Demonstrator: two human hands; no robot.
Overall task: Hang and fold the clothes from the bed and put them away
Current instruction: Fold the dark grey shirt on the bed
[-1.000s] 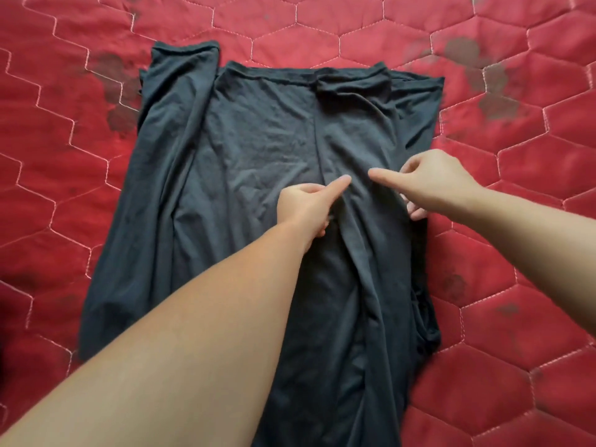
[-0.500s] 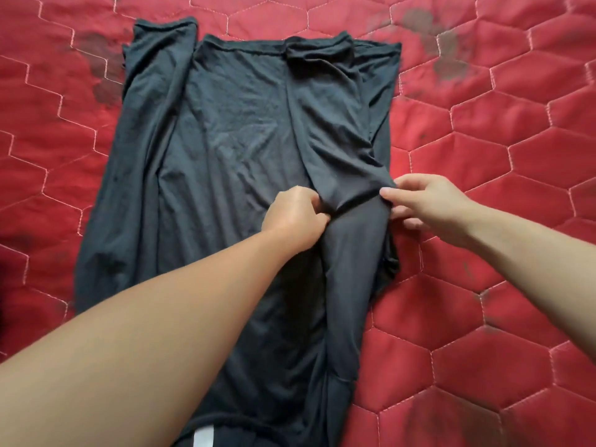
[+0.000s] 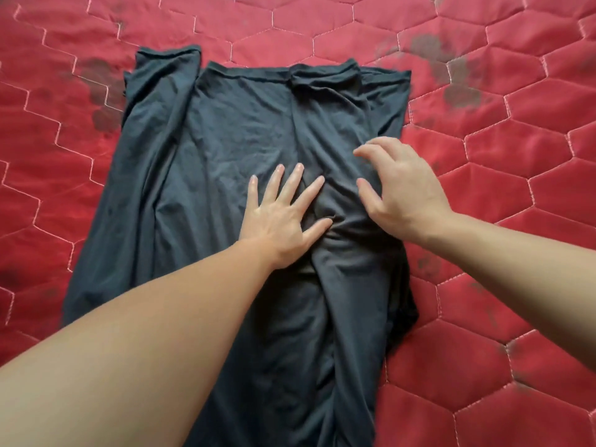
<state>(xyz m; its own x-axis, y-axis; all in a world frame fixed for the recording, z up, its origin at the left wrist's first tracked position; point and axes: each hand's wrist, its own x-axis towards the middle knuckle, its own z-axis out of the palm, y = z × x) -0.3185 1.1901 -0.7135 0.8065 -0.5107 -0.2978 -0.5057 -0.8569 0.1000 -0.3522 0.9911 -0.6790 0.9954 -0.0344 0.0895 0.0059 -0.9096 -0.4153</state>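
A dark grey garment [image 3: 225, 150] lies spread lengthwise on the red quilted bed cover [image 3: 516, 156], with its hemmed edge at the far end and its right side folded in over the middle. My left hand [image 3: 283, 214] lies flat on the cloth near the centre, fingers straight and spread, next to a bunched crease. My right hand [image 3: 400, 188] rests on the folded-in right part, fingers loosely bent with the tips on the fabric, holding nothing. The near end of the garment runs out of view under my left forearm.
The quilted cover has a hexagon stitch pattern and dark stains at the far left [image 3: 96, 91] and far right [image 3: 451, 79]. Bare cover lies on both sides of the garment. No other clothes are in view.
Both hands have let go of the pinched fold. The right side of the garment now lies folded over the middle, and both hands rest on top of it.
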